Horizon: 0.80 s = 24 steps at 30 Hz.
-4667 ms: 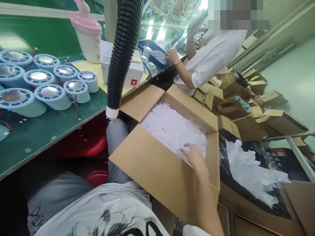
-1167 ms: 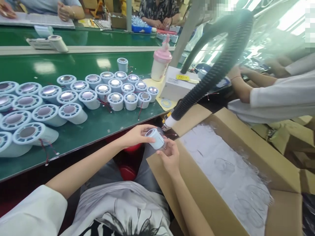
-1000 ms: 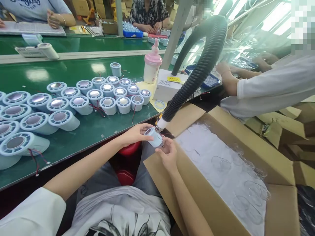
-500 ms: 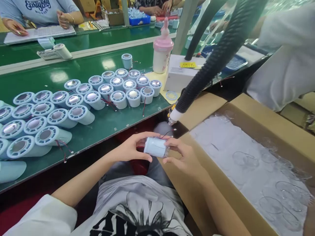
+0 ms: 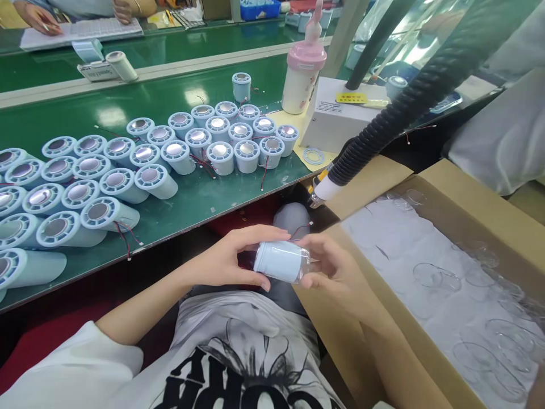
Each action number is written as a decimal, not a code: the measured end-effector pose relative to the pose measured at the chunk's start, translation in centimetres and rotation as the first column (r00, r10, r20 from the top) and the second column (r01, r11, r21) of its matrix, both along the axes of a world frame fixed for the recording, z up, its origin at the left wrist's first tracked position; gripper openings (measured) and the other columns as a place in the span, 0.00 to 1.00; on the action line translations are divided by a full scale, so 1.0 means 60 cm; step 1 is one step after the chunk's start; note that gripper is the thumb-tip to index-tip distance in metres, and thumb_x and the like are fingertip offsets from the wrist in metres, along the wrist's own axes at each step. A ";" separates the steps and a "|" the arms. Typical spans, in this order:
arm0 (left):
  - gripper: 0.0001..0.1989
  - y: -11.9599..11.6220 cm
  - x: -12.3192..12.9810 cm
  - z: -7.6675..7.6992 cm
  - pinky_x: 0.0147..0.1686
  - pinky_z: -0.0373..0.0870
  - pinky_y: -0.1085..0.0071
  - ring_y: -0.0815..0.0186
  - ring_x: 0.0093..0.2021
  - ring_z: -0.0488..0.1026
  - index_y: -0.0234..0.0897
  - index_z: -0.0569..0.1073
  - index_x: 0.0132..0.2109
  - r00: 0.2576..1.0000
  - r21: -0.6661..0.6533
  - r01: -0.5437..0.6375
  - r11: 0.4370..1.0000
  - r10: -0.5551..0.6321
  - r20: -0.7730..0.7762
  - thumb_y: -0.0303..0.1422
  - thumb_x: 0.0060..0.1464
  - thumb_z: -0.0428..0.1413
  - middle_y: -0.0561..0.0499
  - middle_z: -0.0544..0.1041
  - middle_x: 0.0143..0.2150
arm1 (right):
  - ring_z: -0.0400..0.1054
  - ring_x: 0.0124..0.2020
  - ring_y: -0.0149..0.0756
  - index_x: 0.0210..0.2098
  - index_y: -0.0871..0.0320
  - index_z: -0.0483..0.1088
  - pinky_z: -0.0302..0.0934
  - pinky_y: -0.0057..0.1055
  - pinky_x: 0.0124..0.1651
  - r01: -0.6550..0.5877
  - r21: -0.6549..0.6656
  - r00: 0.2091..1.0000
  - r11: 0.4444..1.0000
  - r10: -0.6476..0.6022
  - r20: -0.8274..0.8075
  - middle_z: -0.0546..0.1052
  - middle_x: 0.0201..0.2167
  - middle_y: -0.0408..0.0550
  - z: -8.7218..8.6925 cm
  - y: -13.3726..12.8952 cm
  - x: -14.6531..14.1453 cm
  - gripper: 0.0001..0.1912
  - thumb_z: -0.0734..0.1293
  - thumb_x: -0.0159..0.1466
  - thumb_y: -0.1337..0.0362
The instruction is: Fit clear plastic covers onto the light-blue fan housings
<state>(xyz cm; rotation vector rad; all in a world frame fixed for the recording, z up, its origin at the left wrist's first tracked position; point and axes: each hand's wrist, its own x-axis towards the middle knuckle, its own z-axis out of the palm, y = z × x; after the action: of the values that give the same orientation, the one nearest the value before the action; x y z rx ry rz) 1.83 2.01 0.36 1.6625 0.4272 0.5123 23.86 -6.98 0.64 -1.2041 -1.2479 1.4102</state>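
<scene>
Between my two hands, above my lap, a light blue cylinder [image 5: 279, 260] lies on its side, with a clear plastic part round its right end. My left hand [image 5: 234, 258] grips its left end, thumb below and fingers above. The fingers of my right hand [image 5: 330, 264] close on the clear right end. A thin dark red wire rises from behind the cylinder. Many similar blue cylinders [image 5: 155, 177] stand in rows on the green table [image 5: 187, 199] to the left, some trailing red and black wires.
A black ribbed hose [image 5: 374, 136] with a white nozzle hangs just beyond my right hand. An open cardboard box [image 5: 468, 199] with clear plastic pieces is at the right. A pink-lidded bottle [image 5: 300, 74] and a white device [image 5: 336, 122] stand behind. Other people are across the table and at right.
The view has shifted, so the table's items appear further right and higher. The clear part at the cylinder's right end shows more plainly, and my right hand sits further right on it.
</scene>
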 end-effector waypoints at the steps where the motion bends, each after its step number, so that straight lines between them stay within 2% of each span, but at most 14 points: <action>1: 0.37 0.000 -0.001 0.001 0.60 0.65 0.60 0.54 0.63 0.65 0.47 0.69 0.60 1.000 0.011 -0.003 1.000 0.003 -0.004 0.29 0.42 0.68 0.45 0.69 0.62 | 0.72 0.36 0.36 0.45 0.52 0.67 0.69 0.31 0.35 0.002 -0.013 1.000 1.000 -0.002 -0.015 0.76 0.37 0.45 0.002 0.001 -0.002 0.23 0.73 0.55 0.50; 8: 0.37 -0.001 -0.006 0.003 0.61 0.64 0.59 0.54 0.62 0.66 0.45 0.68 0.61 1.000 0.076 -0.005 0.997 0.006 -0.021 0.31 0.42 0.68 0.43 0.69 0.62 | 0.70 0.30 0.33 0.40 0.53 0.66 0.68 0.28 0.30 0.013 -0.137 0.994 0.991 -0.027 -0.102 0.75 0.33 0.43 0.008 0.011 -0.012 0.26 0.72 0.52 0.43; 15: 0.38 0.000 -0.010 -0.002 0.60 0.65 0.59 0.53 0.62 0.65 0.46 0.67 0.62 1.000 0.124 0.009 0.992 -0.010 0.011 0.30 0.43 0.68 0.43 0.69 0.62 | 0.72 0.22 0.31 0.36 0.55 0.63 0.70 0.27 0.25 -0.036 -0.291 0.970 0.956 -0.037 -0.241 0.74 0.24 0.40 -0.003 0.013 -0.021 0.25 0.70 0.54 0.41; 19: 0.40 0.002 -0.011 -0.005 0.60 0.65 0.61 0.54 0.62 0.66 0.47 0.66 0.62 0.999 0.165 0.022 0.986 -0.029 0.045 0.27 0.41 0.69 0.44 0.69 0.62 | 0.73 0.20 0.32 0.35 0.56 0.61 0.67 0.24 0.21 -0.076 -0.373 0.955 0.925 -0.040 -0.295 0.76 0.20 0.41 -0.009 0.012 -0.026 0.27 0.67 0.56 0.39; 24: 0.41 0.002 -0.012 -0.005 0.59 0.66 0.60 0.54 0.62 0.65 0.47 0.66 0.62 0.998 0.149 0.029 0.988 -0.037 0.053 0.26 0.41 0.69 0.43 0.68 0.62 | 0.70 0.16 0.29 0.32 0.56 0.61 0.63 0.20 0.16 -0.100 -0.428 0.928 0.898 -0.071 -0.367 0.74 0.17 0.39 -0.013 0.013 -0.034 0.27 0.67 0.55 0.38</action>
<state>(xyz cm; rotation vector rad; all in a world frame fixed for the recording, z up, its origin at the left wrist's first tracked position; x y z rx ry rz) 1.09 2.15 0.05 1.7908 0.3268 0.5756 21.82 -6.19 -0.14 -1.1377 -0.6885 1.8978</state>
